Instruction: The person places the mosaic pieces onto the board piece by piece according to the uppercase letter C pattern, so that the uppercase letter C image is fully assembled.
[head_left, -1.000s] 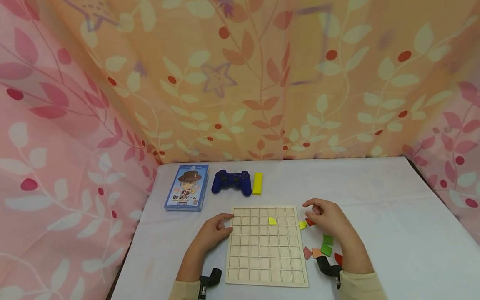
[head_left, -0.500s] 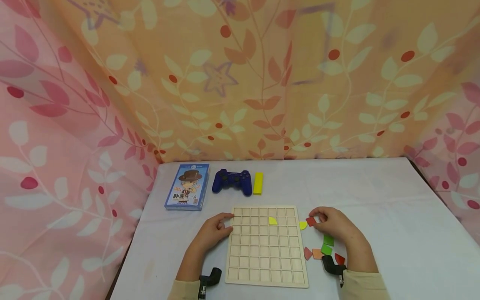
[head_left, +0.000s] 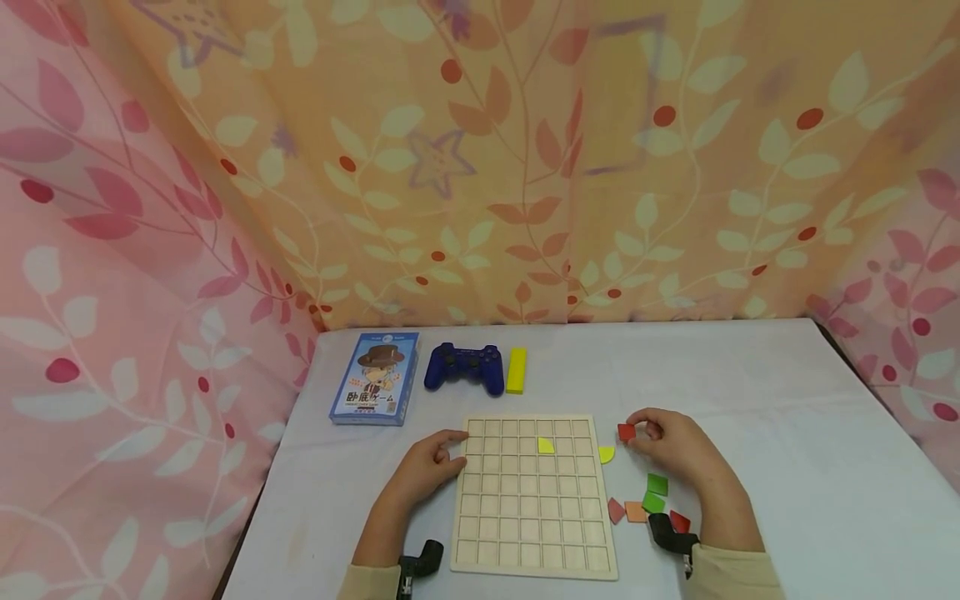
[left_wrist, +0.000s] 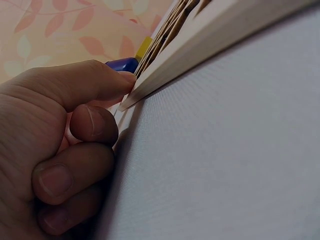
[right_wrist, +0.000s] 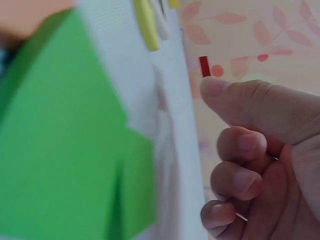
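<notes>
My left hand holds the left edge of a pale wooden grid board; the left wrist view shows a fingertip against its rim, the other fingers curled below. My right hand pinches a small red square tile just right of the board. In the right wrist view that tile shows edge-on past the fingertip, off the cloth. One yellow quarter-circle tile sits in an upper cell of the board. A second yellow rounded tile is by the board's right edge.
Below my right hand lie two green tiles, an orange tile, a pink tile and a red tile. Behind the board stand a blue box, a blue game controller and a yellow block.
My right hand first came down to the red square tile beside the yellow one, then took it and lifted it slightly away. The left hand stays on the board.
</notes>
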